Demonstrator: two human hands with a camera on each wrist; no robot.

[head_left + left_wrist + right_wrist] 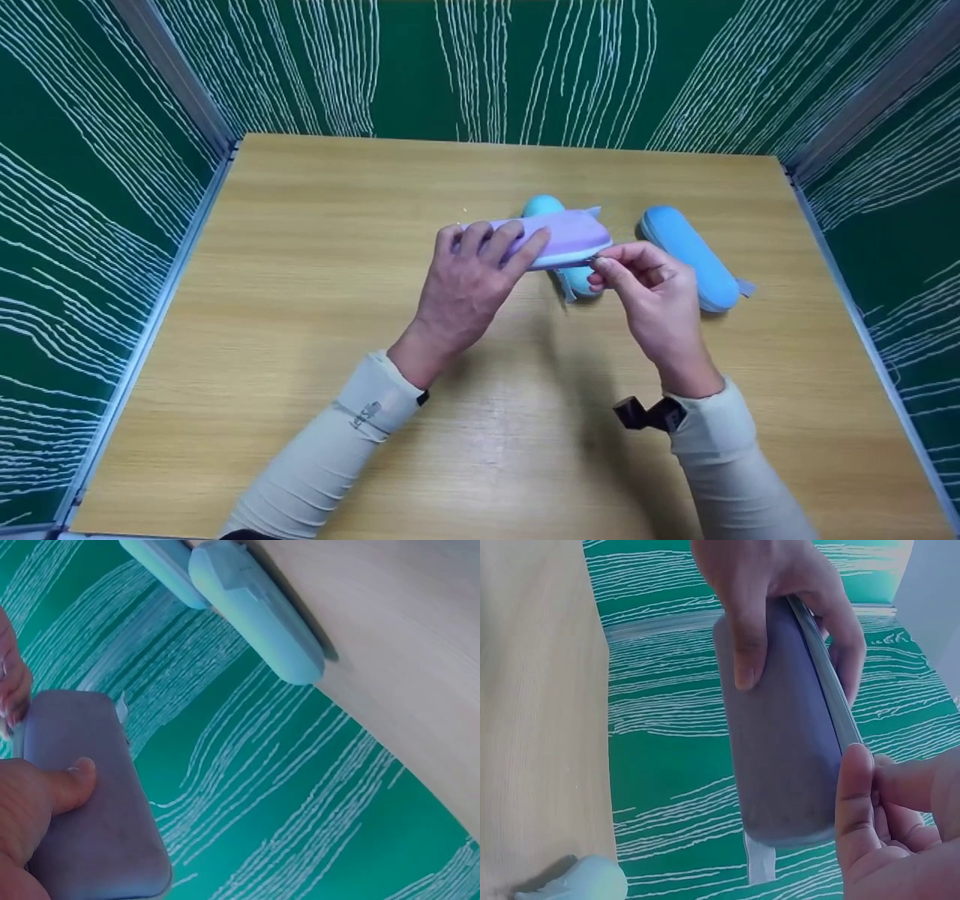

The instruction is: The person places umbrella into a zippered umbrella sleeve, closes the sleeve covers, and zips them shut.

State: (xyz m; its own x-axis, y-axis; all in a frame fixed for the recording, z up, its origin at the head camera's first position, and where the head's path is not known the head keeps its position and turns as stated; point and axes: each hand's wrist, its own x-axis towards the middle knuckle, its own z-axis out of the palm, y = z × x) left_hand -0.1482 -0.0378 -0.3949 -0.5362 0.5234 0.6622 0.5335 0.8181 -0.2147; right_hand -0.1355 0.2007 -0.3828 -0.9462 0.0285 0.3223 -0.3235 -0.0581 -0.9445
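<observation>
A lilac zip-up glasses case [574, 231] is held up above the table by my left hand [472, 281], its fingers over the top. In the left wrist view, the thumb of that hand lies flat across the broad face of the case [101, 817]. My right hand [660, 292] is at the right end of the case, thumb and fingertips pinching the small zipper pull on the pale zip edge [831, 679]. The fingertips mostly hide the pull. A fabric tab [760, 859] sticks out from the end of the case.
Below the lilac case, partly hidden by it, a turquoise case [543, 205] lies on the wooden table [337, 225]. To the right lies a blue case [690, 255] with a small tab. Green panels with white wavy lines [409, 75] surround the table.
</observation>
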